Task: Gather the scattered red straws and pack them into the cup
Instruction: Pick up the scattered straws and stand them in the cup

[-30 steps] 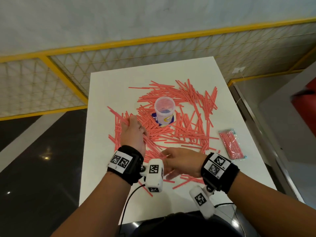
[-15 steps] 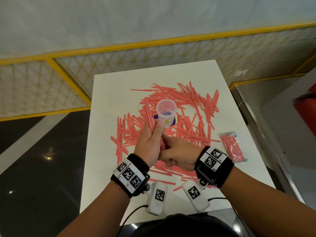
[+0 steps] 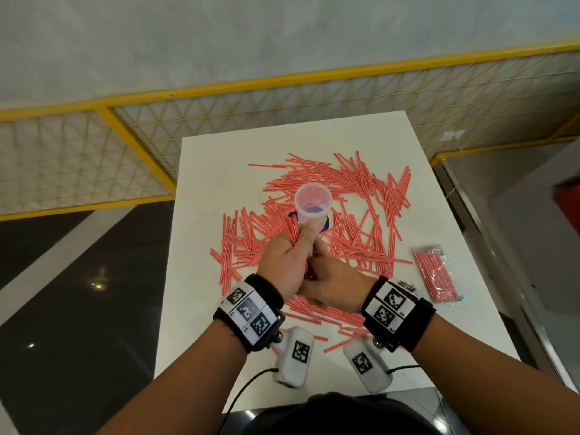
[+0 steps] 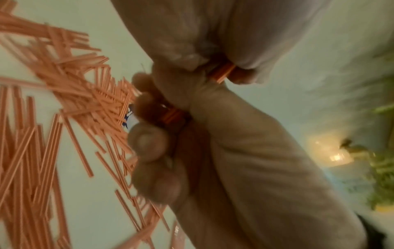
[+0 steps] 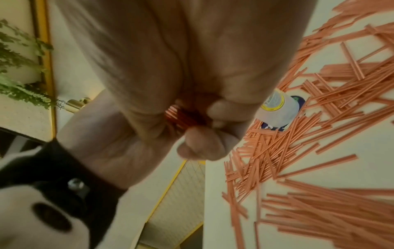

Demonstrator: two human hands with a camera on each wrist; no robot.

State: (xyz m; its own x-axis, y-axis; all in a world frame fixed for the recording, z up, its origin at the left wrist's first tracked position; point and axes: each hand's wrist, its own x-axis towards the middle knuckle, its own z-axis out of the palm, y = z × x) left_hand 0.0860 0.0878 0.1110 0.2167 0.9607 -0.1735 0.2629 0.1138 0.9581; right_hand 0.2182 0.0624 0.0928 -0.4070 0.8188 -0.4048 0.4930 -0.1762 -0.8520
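Several red straws (image 3: 354,233) lie scattered on the white table (image 3: 213,171) around a clear plastic cup (image 3: 313,205), which stands upright in the middle of them. Just in front of the cup, my left hand (image 3: 287,255) grips a bundle of red straws (image 3: 292,229) whose tips stick up past the thumb. My right hand (image 3: 335,285) presses against the left and curls round the lower end of the same bundle. In the right wrist view the bundle's ends (image 5: 181,116) show between the curled fingers, and the cup (image 5: 277,109) lies beyond. The left wrist view shows straws (image 4: 172,116) inside my fist.
A sealed packet of red straws (image 3: 436,271) lies near the table's right edge. A yellow-framed mesh fence (image 3: 219,127) runs behind the table. Dark floor lies to the left, and a grey ledge (image 3: 489,233) runs along the right.
Both hands have left the table surface and come together round a bundle of straws. The bundle now stands upright just in front of the cup.
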